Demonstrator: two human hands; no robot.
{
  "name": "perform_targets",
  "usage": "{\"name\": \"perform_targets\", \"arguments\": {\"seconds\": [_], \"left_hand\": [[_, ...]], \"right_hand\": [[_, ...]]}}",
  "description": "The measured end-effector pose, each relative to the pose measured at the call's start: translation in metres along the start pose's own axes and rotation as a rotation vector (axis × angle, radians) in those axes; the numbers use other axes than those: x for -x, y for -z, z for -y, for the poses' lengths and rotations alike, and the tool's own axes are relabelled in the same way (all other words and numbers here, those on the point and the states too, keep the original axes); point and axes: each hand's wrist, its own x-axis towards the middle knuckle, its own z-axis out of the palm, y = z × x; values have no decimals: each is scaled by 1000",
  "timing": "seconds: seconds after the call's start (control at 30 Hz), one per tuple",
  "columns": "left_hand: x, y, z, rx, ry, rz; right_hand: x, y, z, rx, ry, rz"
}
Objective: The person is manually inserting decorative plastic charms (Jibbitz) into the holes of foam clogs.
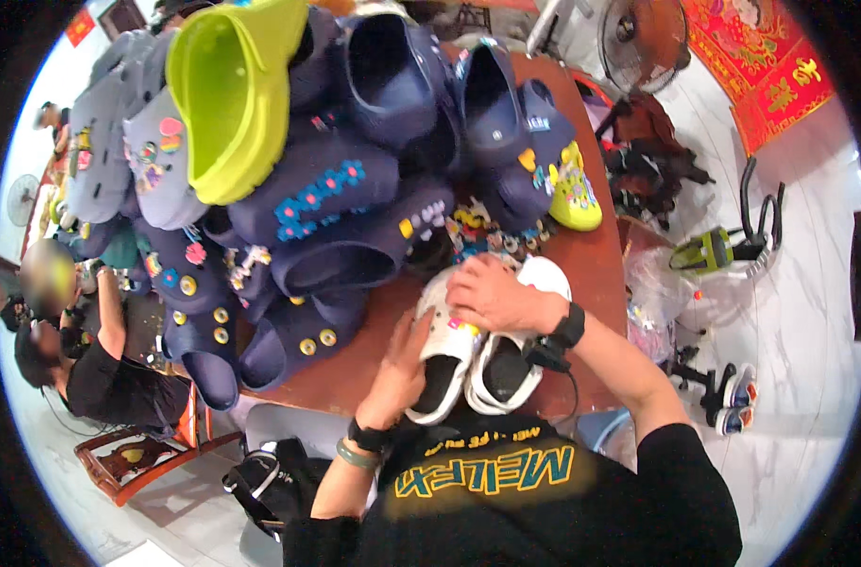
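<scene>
A pair of white clogs with dark insoles lies near me at the table's front edge, heels toward me. My left hand grips the outer side of the left white clog. Over that clog's toe my right hand is curled, its fingertips pressed on the upper; what lies under them is hidden. A small pink and yellow charm shows just below those fingers. The right white clog sits alongside, partly covered by my right wrist. Beyond the toes is a heap of small colourful charms.
A tall pile of navy clogs covers the table's left and far side, with grey clogs and a lime-green clog on it. A yellow-green clog stands at right. Another person sits at left. A fan stands behind the brown table.
</scene>
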Motion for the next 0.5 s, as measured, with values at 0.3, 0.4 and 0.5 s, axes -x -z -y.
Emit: {"name": "perform_targets", "arguments": {"seconds": [0.3,0.4,0.5], "left_hand": [[-3,-8,3,65,35,-14],[0,-7,8,24,41,-22],[7,-11,15,2,34,-15]], "right_hand": [[-10,0,-2,73,53,67],[-22,-6,-3,118,105,53],[-26,-10,-4,197,244,25]]}}
